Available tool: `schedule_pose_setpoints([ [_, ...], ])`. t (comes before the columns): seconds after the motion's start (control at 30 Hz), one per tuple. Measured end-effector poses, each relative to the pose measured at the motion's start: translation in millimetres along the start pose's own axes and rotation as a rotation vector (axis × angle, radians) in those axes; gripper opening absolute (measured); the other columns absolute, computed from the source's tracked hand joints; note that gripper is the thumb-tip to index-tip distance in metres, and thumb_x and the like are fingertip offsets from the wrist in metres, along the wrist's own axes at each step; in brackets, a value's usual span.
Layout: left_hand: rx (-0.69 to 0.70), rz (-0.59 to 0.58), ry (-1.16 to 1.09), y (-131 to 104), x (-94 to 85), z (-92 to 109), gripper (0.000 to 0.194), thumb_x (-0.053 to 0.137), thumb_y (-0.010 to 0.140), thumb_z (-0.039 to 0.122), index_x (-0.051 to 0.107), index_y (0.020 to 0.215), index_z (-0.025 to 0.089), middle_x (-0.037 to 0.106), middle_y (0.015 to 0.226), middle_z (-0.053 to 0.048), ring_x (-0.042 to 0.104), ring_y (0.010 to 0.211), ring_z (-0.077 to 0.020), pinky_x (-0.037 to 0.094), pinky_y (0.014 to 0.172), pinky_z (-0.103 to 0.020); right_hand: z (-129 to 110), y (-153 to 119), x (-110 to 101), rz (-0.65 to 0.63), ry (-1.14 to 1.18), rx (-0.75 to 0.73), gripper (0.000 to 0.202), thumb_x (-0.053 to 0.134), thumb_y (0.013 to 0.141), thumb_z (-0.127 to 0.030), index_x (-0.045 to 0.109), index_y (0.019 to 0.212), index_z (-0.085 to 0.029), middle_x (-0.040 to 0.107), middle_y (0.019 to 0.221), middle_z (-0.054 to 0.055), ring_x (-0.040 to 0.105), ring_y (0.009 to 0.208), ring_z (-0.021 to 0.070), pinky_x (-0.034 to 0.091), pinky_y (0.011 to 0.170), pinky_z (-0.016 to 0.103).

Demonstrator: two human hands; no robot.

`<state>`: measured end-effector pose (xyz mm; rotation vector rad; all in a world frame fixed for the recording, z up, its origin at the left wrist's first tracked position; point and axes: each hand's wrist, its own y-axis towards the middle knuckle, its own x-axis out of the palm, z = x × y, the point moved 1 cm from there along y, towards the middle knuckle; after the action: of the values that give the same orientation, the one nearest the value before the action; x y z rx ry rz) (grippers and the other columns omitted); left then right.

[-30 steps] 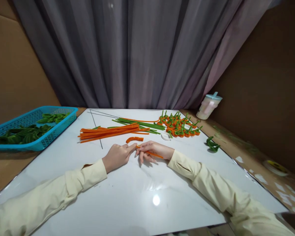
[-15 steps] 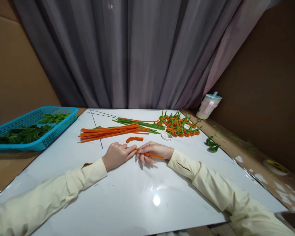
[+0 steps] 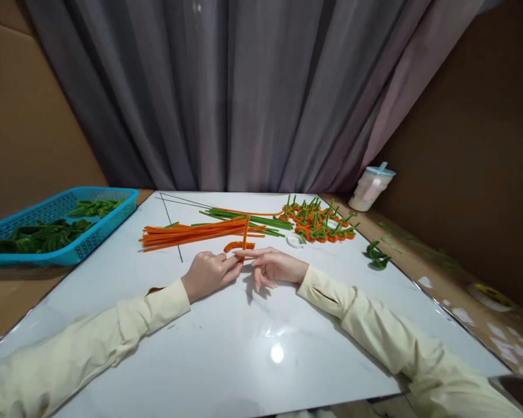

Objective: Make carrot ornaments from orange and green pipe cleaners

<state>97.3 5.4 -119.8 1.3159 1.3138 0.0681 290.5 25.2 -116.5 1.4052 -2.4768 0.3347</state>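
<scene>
My left hand (image 3: 212,275) is closed in a pinch on an orange pipe cleaner (image 3: 246,232), whose free length points up and away from me. My right hand (image 3: 276,267) is beside it with fingers apart, its stretched index finger touching the pipe cleaner near the left fingertips. Just behind the hands lies a short, thick, bent orange piece (image 3: 233,246), partly covered by the fingers. Farther back is a bundle of orange pipe cleaners (image 3: 192,234), with green pipe cleaners (image 3: 226,216) behind it.
Several small orange pieces with green stems (image 3: 316,223) stand at the back right near a white ring (image 3: 294,240). Curled green pieces (image 3: 377,255) lie by the right edge. A blue basket (image 3: 70,255) holds green pieces at left; a lidded cup (image 3: 370,188) stands at right.
The pipe cleaner's free end has swung from pointing right, under my right hand, to pointing upward. My right fingers have loosened, with the index finger now stretched out.
</scene>
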Motion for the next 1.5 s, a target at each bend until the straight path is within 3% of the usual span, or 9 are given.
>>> schedule_pose_setpoints([
  [0.33, 0.024, 0.023, 0.024, -1, 0.2, 1, 0.017, 0.054, 0.079, 0.031, 0.067, 0.079, 0.021, 0.056, 0.045, 0.002, 0.048, 0.037, -0.0125, 0.028, 0.043, -0.025, 0, 2, -2, 0.201, -0.009, -0.04, 0.048, 0.049, 0.077, -0.015, 0.05, 0.124, -0.004, 0.066, 0.054, 0.004, 0.045, 0.029, 0.0074, 0.031, 0.03, 0.017],
  [0.67, -0.032, 0.001, -0.09, -2, 0.8, 0, 0.018, 0.054, 0.076, 0.031, 0.069, 0.08, 0.023, 0.056, 0.043, 0.002, 0.047, 0.036, -0.011, 0.031, 0.044, -0.023, 0, -2, -11, 0.136, -0.001, 0.051, 0.048, 0.049, 0.077, -0.015, 0.049, 0.125, -0.008, 0.067, 0.06, 0.003, 0.049, 0.031, 0.0076, 0.033, 0.027, 0.016],
  [0.97, -0.052, -0.053, -0.135, 0, -2.0, 2, 0.015, 0.054, 0.075, 0.029, 0.068, 0.074, 0.023, 0.057, 0.043, 0.003, 0.047, 0.037, -0.0109, 0.03, 0.044, -0.022, -6, -7, -18, 0.117, 0.03, 0.032, 0.035, 0.053, 0.078, -0.023, 0.058, 0.11, -0.012, 0.067, 0.066, 0.002, 0.038, 0.023, 0.0033, 0.014, 0.021, 0.018],
  [1.17, -0.162, -0.074, -0.322, -1, 1.0, 0, 0.014, 0.056, 0.075, 0.029, 0.069, 0.077, 0.023, 0.064, 0.05, 0.003, 0.054, 0.042, -0.0103, 0.034, 0.046, -0.021, -7, -5, -16, 0.22, -0.005, 0.002, 0.033, 0.054, 0.074, -0.018, 0.06, 0.106, -0.009, 0.051, 0.041, -0.006, 0.027, 0.022, 0.0018, 0.014, 0.027, 0.017],
  [1.33, -0.178, -0.125, -0.478, 0, 0.4, -3, 0.017, 0.056, 0.077, 0.029, 0.071, 0.082, 0.023, 0.067, 0.055, 0.003, 0.054, 0.043, -0.0083, 0.035, 0.046, -0.02, -7, -5, -17, 0.273, -0.026, 0.045, 0.035, 0.051, 0.074, -0.018, 0.061, 0.106, -0.009, 0.056, 0.047, -0.005, 0.027, 0.022, 0.001, 0.012, 0.025, 0.017],
  [1.5, -0.174, -0.166, -0.624, 1, -4.6, -5, 0.02, 0.055, 0.078, 0.031, 0.071, 0.085, 0.021, 0.068, 0.058, 0.001, 0.051, 0.04, -0.0075, 0.036, 0.045, -0.019, -5, -6, -18, 0.24, -0.078, 0.049, 0.035, 0.055, 0.073, -0.021, 0.063, 0.105, -0.01, 0.055, 0.043, -0.005, 0.028, 0.022, 0.0017, 0.012, 0.025, 0.017],
])
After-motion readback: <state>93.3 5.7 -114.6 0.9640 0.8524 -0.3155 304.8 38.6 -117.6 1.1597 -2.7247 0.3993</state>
